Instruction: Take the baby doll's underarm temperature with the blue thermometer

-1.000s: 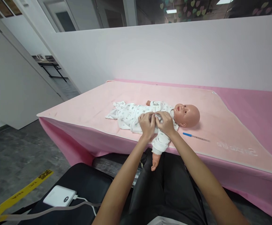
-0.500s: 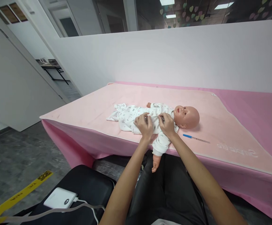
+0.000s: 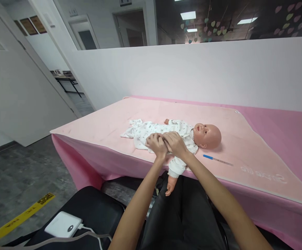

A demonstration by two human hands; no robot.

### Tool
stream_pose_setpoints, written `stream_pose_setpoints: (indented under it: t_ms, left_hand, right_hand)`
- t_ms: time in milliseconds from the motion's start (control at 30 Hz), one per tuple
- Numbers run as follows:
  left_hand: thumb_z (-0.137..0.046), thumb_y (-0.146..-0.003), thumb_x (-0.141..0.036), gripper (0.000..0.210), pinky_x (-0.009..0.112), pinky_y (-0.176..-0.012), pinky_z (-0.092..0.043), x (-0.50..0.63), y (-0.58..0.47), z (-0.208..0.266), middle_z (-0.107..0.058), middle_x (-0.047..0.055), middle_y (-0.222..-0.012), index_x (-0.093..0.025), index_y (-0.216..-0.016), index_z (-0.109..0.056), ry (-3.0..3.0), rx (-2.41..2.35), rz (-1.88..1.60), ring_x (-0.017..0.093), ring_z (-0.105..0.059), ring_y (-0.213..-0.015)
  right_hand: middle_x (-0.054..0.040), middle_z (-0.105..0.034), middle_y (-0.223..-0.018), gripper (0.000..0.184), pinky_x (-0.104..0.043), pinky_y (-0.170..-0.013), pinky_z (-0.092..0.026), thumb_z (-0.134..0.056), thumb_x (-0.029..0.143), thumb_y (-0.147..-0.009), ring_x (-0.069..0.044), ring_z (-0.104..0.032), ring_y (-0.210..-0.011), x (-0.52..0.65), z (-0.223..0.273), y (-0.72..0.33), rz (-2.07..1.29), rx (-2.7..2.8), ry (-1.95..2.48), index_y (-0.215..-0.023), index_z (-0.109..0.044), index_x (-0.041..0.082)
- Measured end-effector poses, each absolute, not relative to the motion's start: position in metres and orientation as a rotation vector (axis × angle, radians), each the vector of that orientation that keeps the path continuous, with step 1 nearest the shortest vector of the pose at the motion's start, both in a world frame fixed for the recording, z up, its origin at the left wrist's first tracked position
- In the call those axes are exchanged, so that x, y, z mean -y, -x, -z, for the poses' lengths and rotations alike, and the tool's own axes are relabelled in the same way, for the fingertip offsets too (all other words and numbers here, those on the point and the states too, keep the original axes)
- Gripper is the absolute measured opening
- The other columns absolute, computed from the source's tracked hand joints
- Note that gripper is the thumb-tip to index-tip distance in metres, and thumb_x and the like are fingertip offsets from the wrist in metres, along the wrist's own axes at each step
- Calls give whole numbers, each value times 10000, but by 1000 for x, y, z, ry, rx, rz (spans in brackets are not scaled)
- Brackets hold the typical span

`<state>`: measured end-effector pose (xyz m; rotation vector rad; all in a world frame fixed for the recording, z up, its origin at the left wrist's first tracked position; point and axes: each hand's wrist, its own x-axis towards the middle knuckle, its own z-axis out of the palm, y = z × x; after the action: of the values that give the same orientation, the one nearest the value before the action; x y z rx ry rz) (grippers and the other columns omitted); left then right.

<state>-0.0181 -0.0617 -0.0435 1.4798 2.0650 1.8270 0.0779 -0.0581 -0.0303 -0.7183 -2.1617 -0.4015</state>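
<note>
A baby doll (image 3: 207, 136) lies on its back on the pink mat (image 3: 257, 156), its head to the right. It wears white patterned baby clothes (image 3: 147, 130). My left hand (image 3: 157, 144) is curled shut at the front of the clothes near the doll's waist. Against it, fingers bent, my right hand (image 3: 175, 142) is closed on the cloth too. Both sets of fingertips are partly hidden, so the exact grip on the fabric does not show. The doll's near arm (image 3: 171, 184) hangs over the table edge towards my lap.
A thermometer-like stick (image 3: 217, 160) with a blue end lies beside the doll's head. Pink cloth (image 3: 93, 152) drapes over the table's front. To my left, a white power bank (image 3: 64, 224) with a cable rests on a black chair (image 3: 99, 205). A white wall (image 3: 192, 73) stands behind.
My right hand has moved left along the doll's front, away from its neck, and now meets my left hand. The view has tilted slightly upward.
</note>
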Motion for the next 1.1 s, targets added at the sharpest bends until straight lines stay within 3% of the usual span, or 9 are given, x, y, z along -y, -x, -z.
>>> stream_pose_setpoints:
  t_ms: [100, 333, 633, 800, 1100]
  left_hand:
    - [-350, -763, -129, 218, 379, -812, -262, 62, 18, 43, -577, 8, -678, -205, -588, -455, -1476, -1983, -1834, 199, -471, -825]
    - [-340, -762, -121, 231, 367, -796, -253, 61, 17, 44, -578, -3, -653, -205, -584, -461, -1476, -1925, -1865, 185, -468, -770]
    - [-319, -768, -126, 209, 369, -811, -258, 61, 17, 45, -567, 5, -687, -208, -625, -448, -1498, -2010, -1815, 193, -469, -783]
    - [-328, -749, -118, 191, 376, -806, -257, 62, 16, 42, -564, 9, -677, -205, -610, -425, -1479, -1992, -1813, 199, -465, -790]
    - [-306, -756, -114, 216, 371, -787, -252, 63, 15, 43, -559, 12, -661, -208, -616, -441, -1565, -2019, -1747, 203, -468, -775]
  right_hand:
    - [-65, -624, -743, 205, -315, -689, -406, -380, 204, -885, -178, -527, -704, 54, 33, -78, 342, 2177, 811, -884, -578, 150]
    - [-59, -593, -696, 248, -294, -653, -367, -369, 266, -908, -175, -492, -662, 50, 36, -79, 413, 2134, 860, -838, -574, 144]
    - [-42, -600, -736, 212, -290, -664, -349, -388, 174, -882, -158, -485, -685, 52, 36, -80, 432, 2167, 804, -928, -595, 164]
    - [-41, -614, -744, 252, -290, -672, -354, -378, 172, -890, -149, -502, -694, 53, 35, -81, 452, 2183, 794, -831, -623, 185]
    - [-44, -643, -799, 128, -300, -699, -415, -480, 199, -822, -177, -560, -751, 51, 41, -78, 97, 1986, 975, -885, -589, 177]
